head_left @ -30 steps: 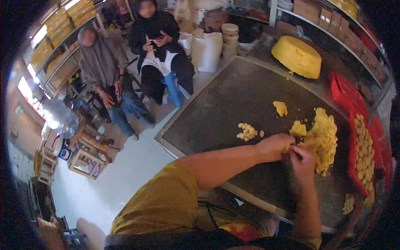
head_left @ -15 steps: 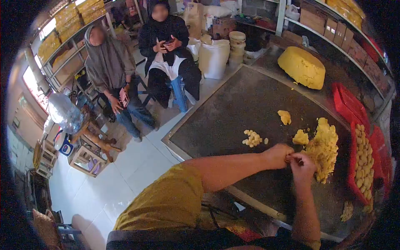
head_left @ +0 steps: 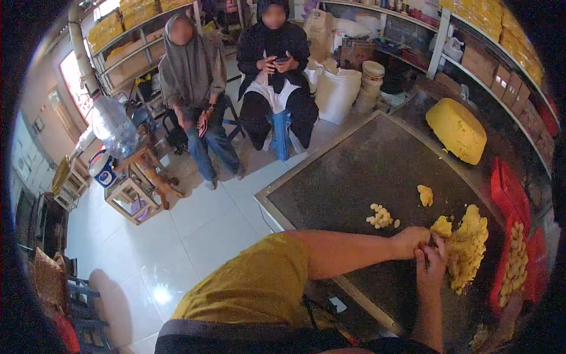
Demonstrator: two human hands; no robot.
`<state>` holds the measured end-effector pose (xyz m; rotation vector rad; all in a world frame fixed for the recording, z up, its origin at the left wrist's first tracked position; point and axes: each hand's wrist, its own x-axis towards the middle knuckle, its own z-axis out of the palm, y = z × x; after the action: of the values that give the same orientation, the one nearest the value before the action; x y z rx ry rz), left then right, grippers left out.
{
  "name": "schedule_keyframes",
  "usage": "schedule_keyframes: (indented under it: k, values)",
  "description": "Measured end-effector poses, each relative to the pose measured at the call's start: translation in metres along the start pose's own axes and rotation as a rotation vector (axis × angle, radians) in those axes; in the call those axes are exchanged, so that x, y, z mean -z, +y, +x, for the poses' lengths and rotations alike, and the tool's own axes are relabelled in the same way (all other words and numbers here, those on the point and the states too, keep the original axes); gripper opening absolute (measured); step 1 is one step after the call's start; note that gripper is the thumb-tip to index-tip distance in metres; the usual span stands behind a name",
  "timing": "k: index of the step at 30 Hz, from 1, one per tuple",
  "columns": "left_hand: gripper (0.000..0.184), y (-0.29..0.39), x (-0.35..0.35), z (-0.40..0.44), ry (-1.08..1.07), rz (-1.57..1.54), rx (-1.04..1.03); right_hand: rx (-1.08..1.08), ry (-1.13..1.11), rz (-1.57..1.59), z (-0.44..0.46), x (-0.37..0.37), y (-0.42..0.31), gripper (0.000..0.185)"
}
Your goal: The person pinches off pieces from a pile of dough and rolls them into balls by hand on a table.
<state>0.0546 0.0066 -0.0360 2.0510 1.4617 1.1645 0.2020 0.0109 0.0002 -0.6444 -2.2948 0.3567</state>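
Over the dark tabletop my two hands meet beside a crumbly heap of yellow dough (head_left: pixel 469 251). My left hand (head_left: pixel 411 241) is closed, its fingers curled inward; what it may hold is hidden. The fingers of my right hand (head_left: pixel 433 262) are bent and press against the left fingertips, and anything between them is too small to make out. A small dough lump (head_left: pixel 441 226) lies just beyond my hands. Farther off is another dough piece (head_left: pixel 424 195). To the left sits a cluster of small pale shaped pieces (head_left: pixel 380 216).
A red tray (head_left: pixel 501 283) at the right holds many shaped pieces, with another red tray (head_left: pixel 508 189) behind it. A large yellow dough block (head_left: pixel 457 131) stands at the table's far side. Two people sit across the floor, near a white sack (head_left: pixel 339 94) and stacked buckets (head_left: pixel 371 82).
The view has shifted, so the scene sits lower and farther right. My hands stay together by the dough heap, with the right fingers slightly more spread. One seated person's arms have moved.
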Motion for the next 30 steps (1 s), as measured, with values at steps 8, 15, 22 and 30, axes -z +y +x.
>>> schedule_keyframes:
  k: [8, 15, 22, 30]
  values:
    - [0.028, 0.002, -0.007, -0.002, 0.066, -0.199, -0.087, -0.261, -0.035, 0.311, 0.007, 0.018, -0.002, 0.028]
    - [0.054, 0.017, 0.002, -0.007, 0.045, -0.384, 0.046, -0.364, -0.084, 0.238, 0.004, 0.016, 0.017, 0.03]
    - [0.037, 0.007, -0.004, 0.0, -0.023, -0.2, 0.04, -0.339, 0.064, 0.28, 0.009, 0.016, 0.003, 0.025]
    - [0.029, 0.029, 0.016, -0.001, -0.129, -0.083, 0.108, -0.375, 0.001, 0.167, 0.001, 0.02, 0.019, 0.025]
